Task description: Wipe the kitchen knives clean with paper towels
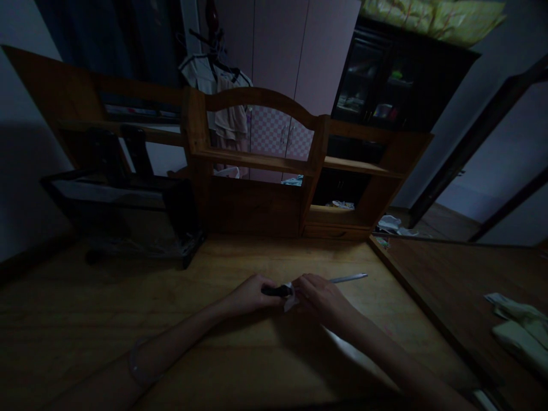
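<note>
Over the wooden tabletop (231,354), my left hand (252,295) is closed round the black handle (276,290) of a tool with a slim silver shaft (349,278). The shaft points right and shows beyond my right hand (319,294). A thin white tissue (291,301) hangs between the hands, at the handle's front end. My right hand's fingers are closed round the tool just past the handle, against the tissue. Whether the silver part is a blade or a rod cannot be made out in the dim light.
A wooden shelf unit (257,205) stands along the table's back edge. At the left is a large black-framed object (171,211). A raised wooden edge (411,291) borders the right side, with pale cloth (522,337) lying beyond it.
</note>
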The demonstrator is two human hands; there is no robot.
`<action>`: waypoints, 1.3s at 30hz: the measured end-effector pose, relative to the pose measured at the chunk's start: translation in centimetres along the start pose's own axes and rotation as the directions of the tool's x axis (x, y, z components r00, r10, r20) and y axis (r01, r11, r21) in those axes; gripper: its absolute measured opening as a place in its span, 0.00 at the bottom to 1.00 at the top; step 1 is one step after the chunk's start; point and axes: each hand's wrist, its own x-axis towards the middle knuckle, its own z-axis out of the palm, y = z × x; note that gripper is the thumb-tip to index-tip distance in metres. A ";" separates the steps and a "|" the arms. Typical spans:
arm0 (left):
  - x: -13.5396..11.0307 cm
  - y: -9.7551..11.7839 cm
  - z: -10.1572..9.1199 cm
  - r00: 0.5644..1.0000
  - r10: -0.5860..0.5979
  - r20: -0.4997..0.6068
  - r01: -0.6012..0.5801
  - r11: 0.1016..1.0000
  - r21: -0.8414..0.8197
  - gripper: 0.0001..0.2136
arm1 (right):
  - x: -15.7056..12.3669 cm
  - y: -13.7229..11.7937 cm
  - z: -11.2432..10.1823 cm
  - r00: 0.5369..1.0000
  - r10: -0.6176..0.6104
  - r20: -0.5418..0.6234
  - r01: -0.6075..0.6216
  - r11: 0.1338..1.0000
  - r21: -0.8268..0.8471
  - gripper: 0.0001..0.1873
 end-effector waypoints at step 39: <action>-0.2 0.5 0.1 1.000 0.028 -0.003 -0.028 0.999 0.020 0.14 | -0.2 0.2 -0.3 0.998 0.023 0.055 -0.025 0.999 0.042 0.06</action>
